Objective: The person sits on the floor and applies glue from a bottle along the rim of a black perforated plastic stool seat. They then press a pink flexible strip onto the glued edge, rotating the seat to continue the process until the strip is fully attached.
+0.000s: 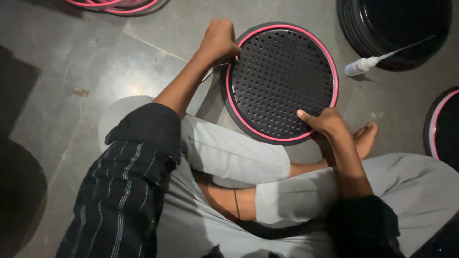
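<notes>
A round black perforated disc [282,81] with a pink ring around its rim lies on the grey floor in front of my crossed legs. My left hand [219,39] is closed at the disc's upper left edge, gripping a thin metal tool [209,73] that presses at the pink ring. My right hand [325,122] holds the disc's lower right rim, thumb on top of the perforated face.
A small white squeeze bottle [366,65] with a long nozzle lies right of the disc. A stack of black round discs [397,28] stands at the top right. Another pink-rimmed disc [442,126] shows at the right edge, and pink rings [114,5] at the top left.
</notes>
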